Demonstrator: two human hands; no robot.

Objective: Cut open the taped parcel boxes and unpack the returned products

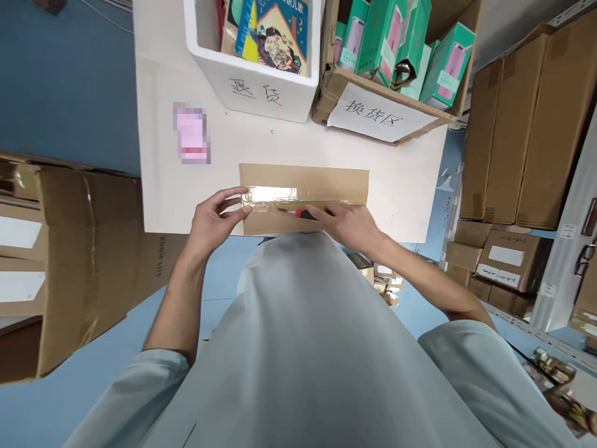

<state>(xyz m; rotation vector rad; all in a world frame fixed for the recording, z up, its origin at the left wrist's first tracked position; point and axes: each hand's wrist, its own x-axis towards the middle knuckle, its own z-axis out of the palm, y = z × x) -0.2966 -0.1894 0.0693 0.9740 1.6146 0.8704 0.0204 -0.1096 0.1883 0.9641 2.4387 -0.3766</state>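
A flat brown cardboard box (305, 180) sealed with a strip of clear tape (280, 195) lies at the near edge of a white table (224, 143). My left hand (215, 218) rests on the box's left end, fingers curled over its corner and the tape. My right hand (352, 225) is closed around a red-and-black cutter (303, 213), whose tip lies on the tape line near the box's middle.
A white foam bin (252, 81) with books and an open carton (387, 112) of green boxes with a paper label stand at the table's back. A large cardboard box (69, 261) stands at the left; stacked cartons (517, 137) fill shelves at the right.
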